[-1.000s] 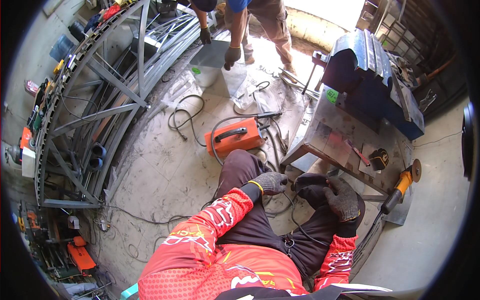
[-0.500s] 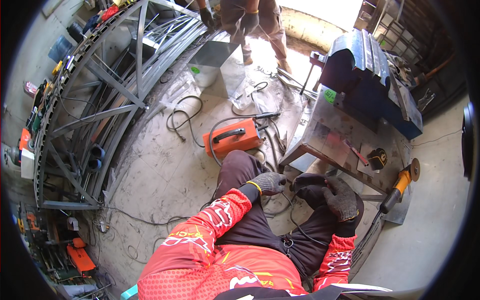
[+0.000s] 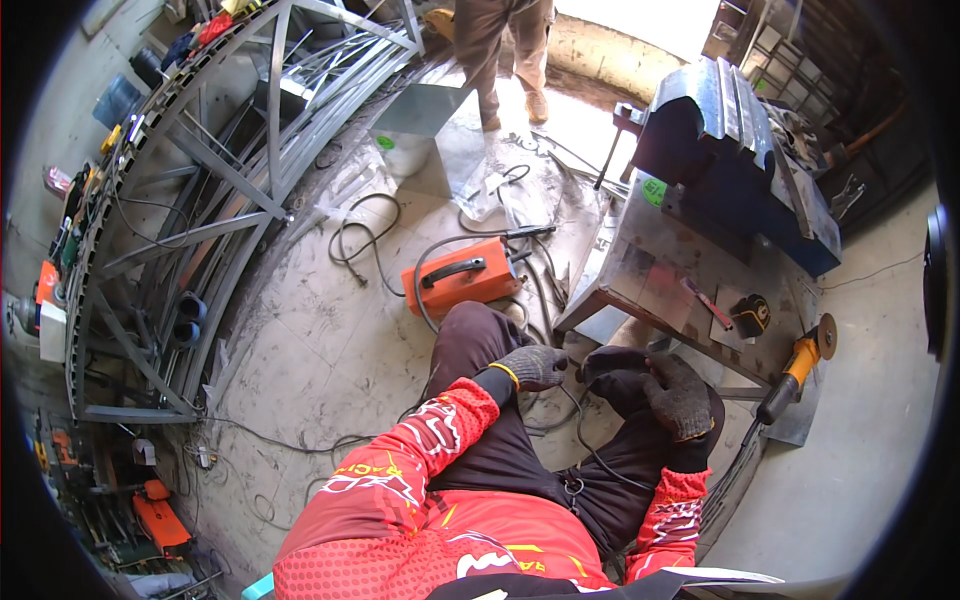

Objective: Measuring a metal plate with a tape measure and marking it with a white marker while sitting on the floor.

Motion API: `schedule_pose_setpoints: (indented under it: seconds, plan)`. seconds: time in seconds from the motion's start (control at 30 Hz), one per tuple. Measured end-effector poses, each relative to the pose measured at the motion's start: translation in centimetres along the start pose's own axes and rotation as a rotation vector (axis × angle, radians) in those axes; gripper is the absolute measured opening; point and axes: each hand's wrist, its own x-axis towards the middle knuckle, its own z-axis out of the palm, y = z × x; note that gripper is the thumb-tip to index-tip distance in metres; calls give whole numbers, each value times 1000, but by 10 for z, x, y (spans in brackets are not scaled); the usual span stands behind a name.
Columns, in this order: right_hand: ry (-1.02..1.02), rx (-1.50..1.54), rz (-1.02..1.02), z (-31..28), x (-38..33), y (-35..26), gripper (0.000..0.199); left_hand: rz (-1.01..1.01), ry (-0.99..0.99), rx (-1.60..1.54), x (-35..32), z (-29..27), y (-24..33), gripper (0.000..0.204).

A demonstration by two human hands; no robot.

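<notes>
My left hand (image 3: 538,368), in a dark grey knit glove with a yellow cuff edge, rests by my left knee. Its fingers are curled in, with nothing visible in them. My right hand (image 3: 680,400), gloved alike, lies draped over my right knee with its fingers stretched out, holding nothing. Just beyond my left knee sits an orange welding machine (image 3: 463,281) with a black handle and cables. A yellow angle grinder (image 3: 795,373) stands to the right of my right hand, its disc upward.
A metal table (image 3: 660,262) at the right bears a tape measure (image 3: 750,314) and large dark blue metalwork (image 3: 720,185). A box-shaped sheet-metal piece (image 3: 425,140) stands ahead. Steel bars fill a rack (image 3: 185,250) at the left. Cables (image 3: 345,235) cross the floor. Another person's legs (image 3: 505,50) show at the back.
The person at the back has straightened or shifted; their gloved hands have left the view. The scene has slid slightly left with my head. My hands have stayed put.
</notes>
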Motion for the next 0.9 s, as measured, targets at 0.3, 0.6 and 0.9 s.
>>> schedule_pose_setpoints:
  seconds: [0.3,0.6,0.9]
  plan:
    - [24,-32,-18,0,-3,6,32,54,93,-61,1,-3,5,42]
    - [-35,-49,42,10,-9,9,33,-2,13,-59,-3,7,-3,44]
    - [54,122,22,5,-1,20,31,-74,21,-82,2,-1,1,44]
